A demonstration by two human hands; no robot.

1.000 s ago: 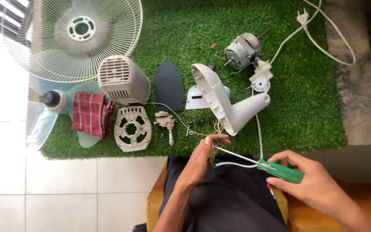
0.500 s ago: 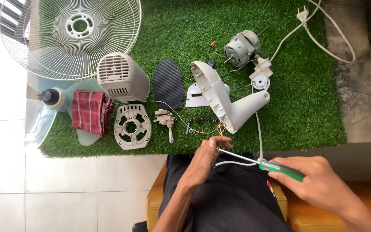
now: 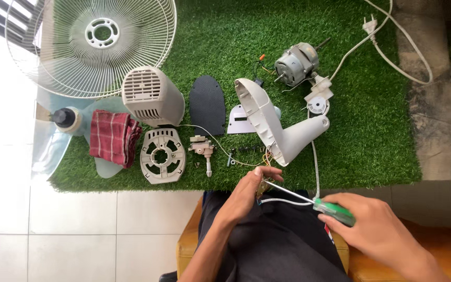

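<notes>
Two hands: both are ours, working close over our lap at the near edge.
Left hand (image 3: 249, 190): we pinch a small part (image 3: 262, 186) with wires between narrow fingers; what it is we cannot tell.
Right hand (image 3: 377, 230): we hold the green-handled screwdriver (image 3: 335, 211) closed in our grip, its shaft running left so the tip meets the small part.
Part and grips: the part sits in the left fingers, well left of the right hand, wired to the white fan neck housing (image 3: 277, 125) just beyond.
Done, as we judge it: the fan is largely taken apart; the grille (image 3: 92, 47), rear motor cover (image 3: 151, 96), motor (image 3: 296, 63) and round bracket (image 3: 162, 155) lie separate on the green mat (image 3: 371, 136).
Left, as we judge it: the wired part is not yet free of the housing.
Far right: the plug and cord (image 3: 387, 47) lie loose.
</notes>
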